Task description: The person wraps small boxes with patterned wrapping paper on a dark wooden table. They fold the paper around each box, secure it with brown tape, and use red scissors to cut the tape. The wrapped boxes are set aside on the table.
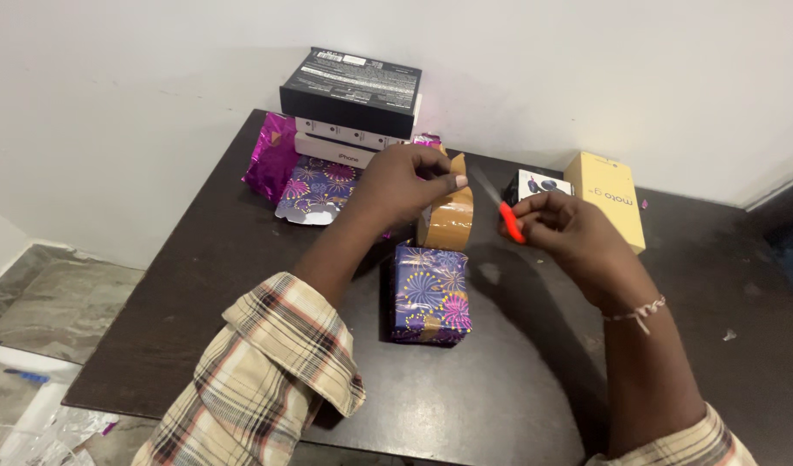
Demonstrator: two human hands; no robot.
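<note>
Left hand (402, 183) pinches the pulled end of the brown packing-tape roll (448, 220). Right hand (559, 226) grips orange-handled scissors (502, 210) at the roll's 3 o'clock. Firework-patterned purple wrapped box (430, 293) lies at its 6 o'clock. Judgement: keep the strip taut, blades square across.

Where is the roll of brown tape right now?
In the head view, the roll of brown tape is near the table's middle, held up by the left hand, just above the wrapped gift box and left of the right hand with the scissors.
</note>
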